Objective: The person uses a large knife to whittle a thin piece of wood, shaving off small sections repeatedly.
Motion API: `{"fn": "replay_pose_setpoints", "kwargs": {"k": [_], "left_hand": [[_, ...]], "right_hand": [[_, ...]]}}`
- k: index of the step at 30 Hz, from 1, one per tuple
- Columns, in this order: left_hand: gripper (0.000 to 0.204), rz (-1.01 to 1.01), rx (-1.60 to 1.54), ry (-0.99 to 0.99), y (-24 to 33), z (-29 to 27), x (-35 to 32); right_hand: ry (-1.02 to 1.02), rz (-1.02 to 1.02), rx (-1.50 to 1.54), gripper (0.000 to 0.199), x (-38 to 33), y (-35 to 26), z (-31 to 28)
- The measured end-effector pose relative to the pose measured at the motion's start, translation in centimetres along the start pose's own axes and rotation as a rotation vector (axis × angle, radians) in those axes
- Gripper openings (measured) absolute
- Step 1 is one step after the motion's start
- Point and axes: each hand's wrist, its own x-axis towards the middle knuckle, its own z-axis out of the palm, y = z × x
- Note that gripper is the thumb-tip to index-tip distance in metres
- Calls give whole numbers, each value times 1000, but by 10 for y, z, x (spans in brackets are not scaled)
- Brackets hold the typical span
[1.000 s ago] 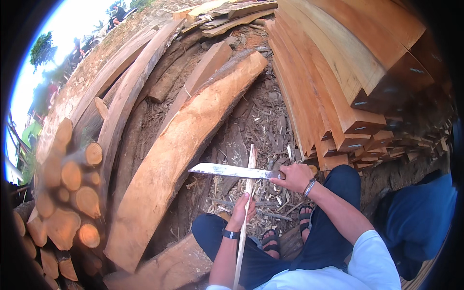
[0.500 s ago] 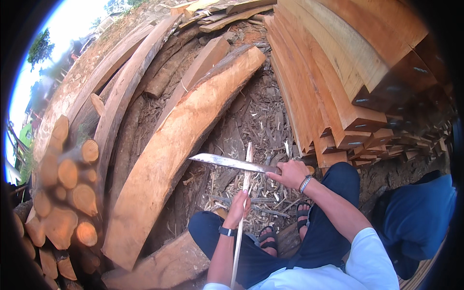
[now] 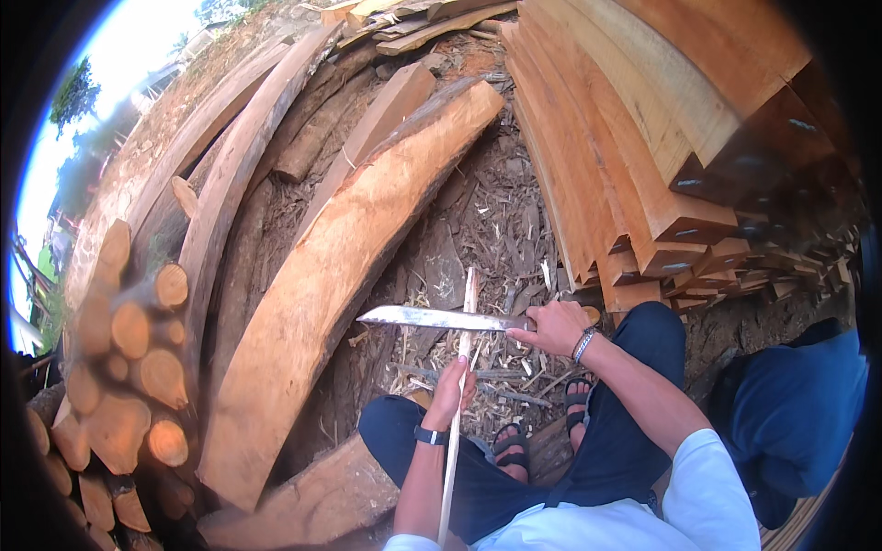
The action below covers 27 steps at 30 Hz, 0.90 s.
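My right hand (image 3: pixel 558 328) is closed round the handle of a machete (image 3: pixel 432 318), whose long pale blade points left and lies across a thin wooden stick (image 3: pixel 450 464). My left hand (image 3: pixel 452 387) grips that stick below the blade, fingers wrapped round it. The stick's upper end rises past the blade, and its lower end runs down along my left forearm. Its whittled surface is pale. Wood shavings (image 3: pixel 418 363) lie on the ground beneath my hands.
A large slab of timber (image 3: pixel 340 248) slants across the left of my legs. Cut logs (image 3: pixel 161 378) are piled at the far left. Stacked sawn beams (image 3: pixel 634 165) fill the right, with a blue cloth-covered thing (image 3: pixel 790 413) below them. Another plank (image 3: pixel 312 496) lies by my left knee.
The machete blade now lies closer to level, its tip slightly lower than before. Both hands keep their hold, with only slight shifts, and the view has moved a little.
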Motion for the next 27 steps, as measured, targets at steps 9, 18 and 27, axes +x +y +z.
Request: {"fn": "replay_pose_setpoints", "kwargs": {"k": [9, 18, 27], "left_hand": [[40, -31, -84, -15, 3, -1, -1], [39, -24, -159, -37, 2, -2, -2], [36, 21, -133, -38, 2, 0, -3]], "right_hand": [[8, -14, 17, 72, 3, 6, 10], [26, -78, -32, 71, -4, 2, 5], [87, -49, -18, 69, 1, 4, 10]]}}
